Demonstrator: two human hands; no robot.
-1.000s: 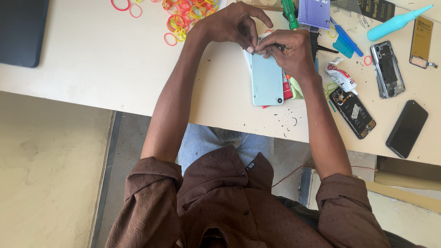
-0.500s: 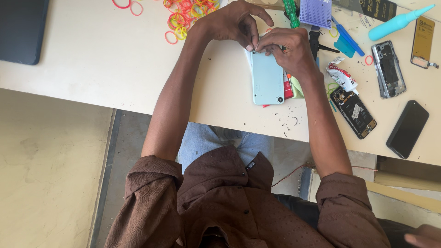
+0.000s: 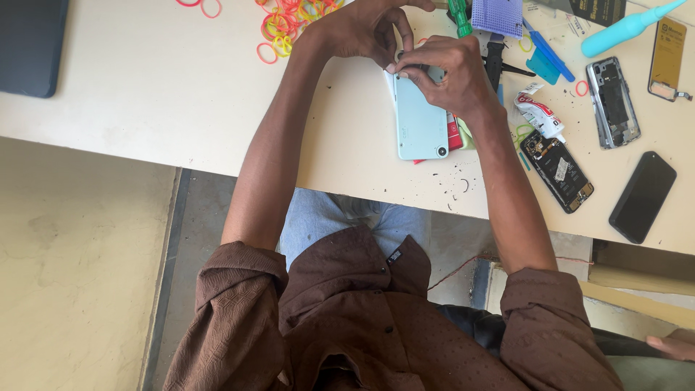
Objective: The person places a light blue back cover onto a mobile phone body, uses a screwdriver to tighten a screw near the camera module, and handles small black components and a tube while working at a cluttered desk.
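Head view: little change vs 1 s ago. Both hands sit at the same far end of the pale blue phone [image 3: 420, 119], fingers a bit tighter; work on that edge goes on. Left hand [image 3: 362, 29] curled, fingertips pinching the phone's top corner; right hand [image 3: 452, 72] clamped over the same end, thumb pressing the back. Phone lies back-up on the cream desk [image 3: 145, 87], smooth glossy shell, rounded corners. Nearby: soft rubber bands [image 3: 286, 25], opened phone w/ bare boards [image 3: 559, 170], flat black phone [image 3: 642, 197], crumpled tube [image 3: 537, 110].
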